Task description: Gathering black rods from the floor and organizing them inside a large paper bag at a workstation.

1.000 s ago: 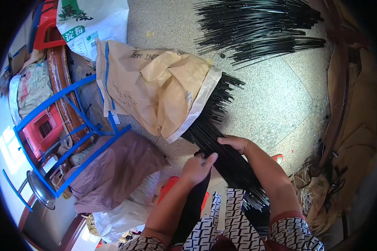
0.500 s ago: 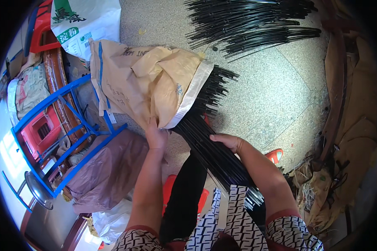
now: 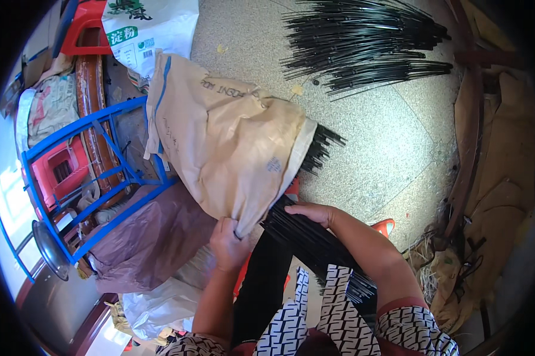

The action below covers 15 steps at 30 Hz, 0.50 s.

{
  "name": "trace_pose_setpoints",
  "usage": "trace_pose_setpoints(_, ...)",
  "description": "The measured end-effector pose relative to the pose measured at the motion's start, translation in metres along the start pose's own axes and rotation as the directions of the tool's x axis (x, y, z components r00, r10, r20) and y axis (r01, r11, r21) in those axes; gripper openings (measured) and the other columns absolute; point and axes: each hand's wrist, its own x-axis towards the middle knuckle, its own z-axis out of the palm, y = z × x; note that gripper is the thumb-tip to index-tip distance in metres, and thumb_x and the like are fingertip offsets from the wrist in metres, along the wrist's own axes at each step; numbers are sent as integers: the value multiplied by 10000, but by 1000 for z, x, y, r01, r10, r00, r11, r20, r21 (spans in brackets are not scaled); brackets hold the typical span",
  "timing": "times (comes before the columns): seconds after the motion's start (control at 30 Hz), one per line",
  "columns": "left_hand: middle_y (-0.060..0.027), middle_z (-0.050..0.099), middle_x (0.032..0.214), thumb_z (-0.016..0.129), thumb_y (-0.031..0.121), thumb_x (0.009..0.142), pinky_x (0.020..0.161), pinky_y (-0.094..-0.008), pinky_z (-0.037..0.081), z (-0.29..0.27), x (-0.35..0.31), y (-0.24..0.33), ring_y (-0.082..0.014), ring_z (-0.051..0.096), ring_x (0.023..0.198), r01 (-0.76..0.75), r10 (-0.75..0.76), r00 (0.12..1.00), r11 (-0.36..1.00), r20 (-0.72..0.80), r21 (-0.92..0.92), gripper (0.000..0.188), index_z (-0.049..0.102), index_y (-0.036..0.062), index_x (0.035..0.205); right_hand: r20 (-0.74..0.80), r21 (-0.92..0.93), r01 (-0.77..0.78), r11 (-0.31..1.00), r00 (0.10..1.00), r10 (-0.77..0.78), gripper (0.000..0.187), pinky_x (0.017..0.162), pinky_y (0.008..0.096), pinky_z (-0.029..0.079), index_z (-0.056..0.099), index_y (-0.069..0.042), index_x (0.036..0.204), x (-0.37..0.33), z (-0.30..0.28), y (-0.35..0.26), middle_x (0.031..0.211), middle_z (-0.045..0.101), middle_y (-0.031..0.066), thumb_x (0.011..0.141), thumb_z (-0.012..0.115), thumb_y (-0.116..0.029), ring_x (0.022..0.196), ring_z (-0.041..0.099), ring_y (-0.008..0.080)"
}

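Note:
A tan paper sack lies on its side, its white-edged mouth facing right. My left hand grips the near edge of that mouth in a closed fist. My right hand is wrapped round a bundle of long thin black rods, thumb on top; its other fingers are hidden beneath. The bundle's upper end is at the sack's mouth, while the lower end rests by my lap. More black rod ends stick out of the far part of the mouth.
Loose piles of black rods lie on the speckled floor at the far right. A blue metal frame, a mauve plastic bag and a red stool crowd the left. Brown sacking hangs along the right.
My left hand has pulled the sack's near edge toward me and slightly right. The mouth now covers more of the rods. My right hand stays on the bundle, shifted slightly.

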Motion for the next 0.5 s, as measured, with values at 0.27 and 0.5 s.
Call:
trace_pose_setpoints(0.27,-150,541,722,703,38,632,575,-440,454,11,-2,13,-372,563,656,28,-26,999,999,37,-40,214,517,58,737,-197,-433,179,883,937,-287,618,984,332,435,455,-45,1360,15,14,-41,1314,534,112,859,651,-350,1167,529,205)
trace_pose_setpoints(0.5,-135,493,674,730,-14,600,522,-420,421,2,12,14,-362,527,600,-27,31,999,991,29,-128,296,477,46,743,-108,-586,317,746,881,-460,509,1017,346,396,474,-61,1349,44,51,-60,1328,522,95,904,601,-273,1189,496,209)
